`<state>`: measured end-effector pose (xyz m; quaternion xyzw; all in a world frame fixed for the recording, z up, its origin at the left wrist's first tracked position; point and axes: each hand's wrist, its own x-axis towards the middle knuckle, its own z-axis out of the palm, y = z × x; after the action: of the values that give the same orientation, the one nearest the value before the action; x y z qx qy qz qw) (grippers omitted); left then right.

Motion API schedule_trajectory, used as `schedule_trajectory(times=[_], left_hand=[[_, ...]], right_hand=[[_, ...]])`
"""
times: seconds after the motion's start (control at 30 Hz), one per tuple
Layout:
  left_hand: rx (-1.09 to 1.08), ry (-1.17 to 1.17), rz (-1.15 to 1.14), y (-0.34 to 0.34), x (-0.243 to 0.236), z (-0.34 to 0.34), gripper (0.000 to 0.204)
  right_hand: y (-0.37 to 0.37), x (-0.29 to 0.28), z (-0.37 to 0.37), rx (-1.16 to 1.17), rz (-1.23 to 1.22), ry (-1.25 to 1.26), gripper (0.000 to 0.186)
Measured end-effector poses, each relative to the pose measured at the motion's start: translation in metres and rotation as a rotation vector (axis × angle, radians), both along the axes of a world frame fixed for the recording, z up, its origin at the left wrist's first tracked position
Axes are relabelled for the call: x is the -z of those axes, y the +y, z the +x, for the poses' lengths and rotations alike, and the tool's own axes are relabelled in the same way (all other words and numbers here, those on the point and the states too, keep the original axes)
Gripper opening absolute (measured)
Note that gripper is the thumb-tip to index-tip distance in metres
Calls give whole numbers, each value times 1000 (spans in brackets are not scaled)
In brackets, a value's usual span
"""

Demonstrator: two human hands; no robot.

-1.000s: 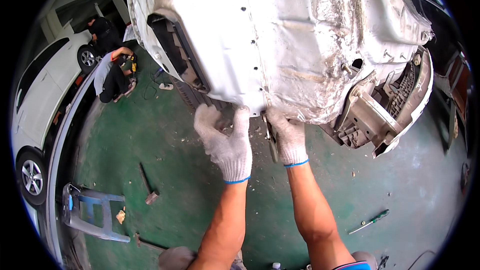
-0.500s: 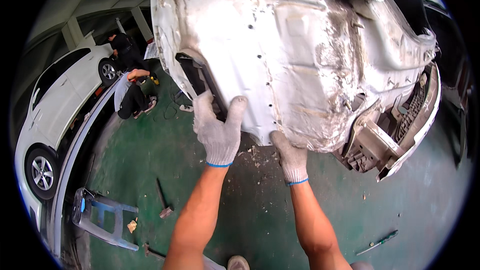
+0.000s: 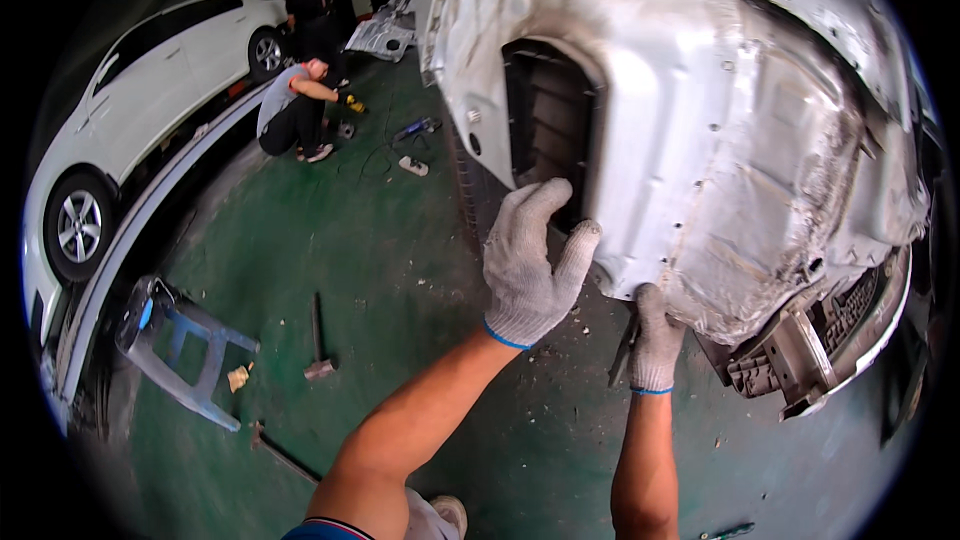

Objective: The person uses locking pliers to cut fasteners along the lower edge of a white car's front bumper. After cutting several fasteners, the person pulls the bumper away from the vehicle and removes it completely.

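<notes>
A large, dirty white car body section (image 3: pixel 655 160) with a dark rectangular opening (image 3: pixel 540 100) fills the upper right. My left hand (image 3: pixel 535 270), in a knit glove, is open at the opening's lower corner, thumb apart from the lightly bent fingers, their tips by the rim. My right hand (image 3: pixel 655 345), also gloved, grips the section's lower edge, fingers mostly hidden. A dark metal tool (image 3: pixel 622 350) hangs beside its thumb; whether I hold it too is unclear. A bracket with a curved end piece (image 3: pixel 800 350) sticks out at the section's lower right.
At left stand a white car (image 3: pixel 170 90) beside a long rail and a blue-grey stool (image 3: pixel 195 360). A crouching co-worker (image 3: pixel 290 110) holds a yellow tool; another person (image 3: pixel 308 15) stands behind. Hammers (image 3: pixel 318 330), cords, a grinder (image 3: pixel 415 128) and a screwdriver (image 3: pixel 730 530) lie on the green floor.
My left hand has moved from the bottom edge up to the opening. The view has turned, so the body section sits further right. My right hand stays at the lower edge.
</notes>
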<state>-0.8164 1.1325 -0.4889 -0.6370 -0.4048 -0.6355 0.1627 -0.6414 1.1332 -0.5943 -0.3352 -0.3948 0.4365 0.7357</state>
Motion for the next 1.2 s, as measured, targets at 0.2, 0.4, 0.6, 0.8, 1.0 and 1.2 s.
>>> schedule_trajectory(times=[0.2, 0.4, 0.6, 0.8, 1.0, 1.2], left_hand=[[100, -410, -194, 20, 11, -40, 24], [81, -369, -764, 64, 95, -66, 23], [278, -65, -1276, 8, 120, -29, 32], [250, -85, -1687, -129, 62, -30, 31], [-37, -693, -1778, -303, 39, -114, 34], [-441, -746, -1882, -344, -39, -235, 45]], right_hand=[[12, 19, 7, 58, -47, -54, 44], [13, 23, 19, 53, -138, -88, 39], [-19, -14, 7, -131, -263, 2, 40], [-91, -80, 11, 48, -719, -267, 33], [-214, -181, 24, -468, -1374, -564, 24], [-258, -275, 75, -831, -1487, -1121, 35]])
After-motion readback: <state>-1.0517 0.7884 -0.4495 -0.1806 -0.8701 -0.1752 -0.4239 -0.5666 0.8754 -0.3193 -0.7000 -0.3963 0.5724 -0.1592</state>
